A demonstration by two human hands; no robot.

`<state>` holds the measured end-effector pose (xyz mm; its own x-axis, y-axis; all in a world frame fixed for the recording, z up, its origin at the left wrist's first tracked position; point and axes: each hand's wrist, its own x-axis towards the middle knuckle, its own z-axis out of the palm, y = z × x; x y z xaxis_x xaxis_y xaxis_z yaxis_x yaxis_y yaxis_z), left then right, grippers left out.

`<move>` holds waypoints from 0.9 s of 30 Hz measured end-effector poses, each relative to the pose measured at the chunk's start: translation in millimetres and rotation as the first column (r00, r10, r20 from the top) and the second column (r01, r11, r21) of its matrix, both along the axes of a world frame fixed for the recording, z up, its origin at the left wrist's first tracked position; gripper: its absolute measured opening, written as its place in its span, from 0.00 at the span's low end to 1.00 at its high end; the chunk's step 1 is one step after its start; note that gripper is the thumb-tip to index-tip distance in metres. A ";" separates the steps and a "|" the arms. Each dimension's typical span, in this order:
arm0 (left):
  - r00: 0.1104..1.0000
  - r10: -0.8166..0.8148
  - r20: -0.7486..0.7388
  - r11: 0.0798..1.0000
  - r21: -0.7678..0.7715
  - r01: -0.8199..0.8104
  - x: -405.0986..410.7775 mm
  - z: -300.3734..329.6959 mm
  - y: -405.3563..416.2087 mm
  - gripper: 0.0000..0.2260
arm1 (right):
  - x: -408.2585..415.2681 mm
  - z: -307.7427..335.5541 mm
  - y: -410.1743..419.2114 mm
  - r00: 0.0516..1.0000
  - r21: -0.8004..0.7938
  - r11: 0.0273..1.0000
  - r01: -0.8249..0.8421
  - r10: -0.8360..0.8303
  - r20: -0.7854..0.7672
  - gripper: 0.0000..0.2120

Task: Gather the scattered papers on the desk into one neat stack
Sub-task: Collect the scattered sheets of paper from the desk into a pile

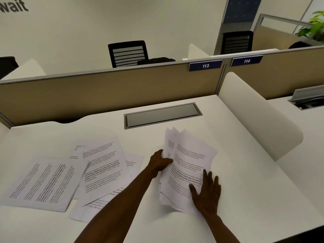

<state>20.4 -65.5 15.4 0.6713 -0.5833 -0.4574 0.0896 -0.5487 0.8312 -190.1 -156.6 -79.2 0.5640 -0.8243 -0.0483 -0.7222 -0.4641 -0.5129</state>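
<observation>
We have both hands on a loose bundle of papers (190, 160), right half of the desk (254, 199).
Our left hand (160, 162) grips the bundle's left edge, fingers curled; our right hand (206, 192) lies flat on its lower corner, fingers spread. Edges uneven, fanned at top. More scattered sheets (101, 165) lie overlapping to the left.

Open desk (254, 186) left of curved divider (256, 113)

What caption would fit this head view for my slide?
Desk tidy-up: left hand grips a fanned bundle of papers, right hand rests flat on it, more sheets lie scattered on the desk.
</observation>
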 end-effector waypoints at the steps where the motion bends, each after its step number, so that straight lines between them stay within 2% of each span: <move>1: 0.999 -0.029 -0.017 0.999 0.017 0.030 1.2 -2.6 4.1 0.24 | -0.8 1.5 -0.3 1.000 0.009 1.000 -0.013 0.013 0.004 0.45; 3: 0.995 -0.068 -0.070 0.997 0.043 0.071 1.5 -6.2 11.5 0.23 | -2.6 4.5 -1.0 0.999 0.033 0.999 -0.032 0.031 0.020 0.45; 7: 0.988 -0.074 -0.133 0.988 0.121 0.091 1.5 -10.9 20.7 0.27 | -5.9 6.2 -2.4 0.996 0.042 0.995 -0.088 0.088 -0.005 0.46; 11: 0.993 -0.023 0.116 0.996 0.089 0.012 2.5 -9.3 23.8 0.30 | -7.3 4.3 -2.0 0.990 0.037 0.990 -0.137 0.138 -0.036 0.47; 13: 0.972 -0.074 0.224 0.991 0.127 0.046 4.4 -7.6 24.2 0.30 | -6.1 5.9 -1.5 0.988 0.040 0.989 -0.141 0.143 -0.050 0.47; 15: 0.960 -0.092 0.265 0.988 0.143 0.055 6.4 -5.4 23.6 0.29 | -5.2 7.6 -1.8 0.988 0.048 0.989 -0.141 0.144 -0.052 0.47; 19: 0.993 0.099 0.064 0.995 -0.004 -0.099 8.6 -7.4 27.7 0.32 | -3.8 9.8 -0.7 0.981 0.052 0.984 -0.170 0.174 -0.083 0.47; 21: 0.990 0.120 -0.068 0.989 -0.080 -0.125 8.7 -14.2 31.7 0.31 | -2.5 12.0 0.3 0.978 0.068 0.981 -0.181 0.187 -0.089 0.48; 25: 0.884 0.146 -0.445 0.934 -0.232 -0.271 4.4 -22.0 43.5 0.22 | -1.2 16.2 1.0 0.980 0.088 0.980 -0.177 0.184 -0.081 0.48; 27: 0.876 0.109 -0.470 0.935 -0.251 -0.252 1.4 -23.6 45.5 0.22 | -1.3 16.6 0.1 0.982 0.109 0.980 -0.167 0.175 -0.073 0.47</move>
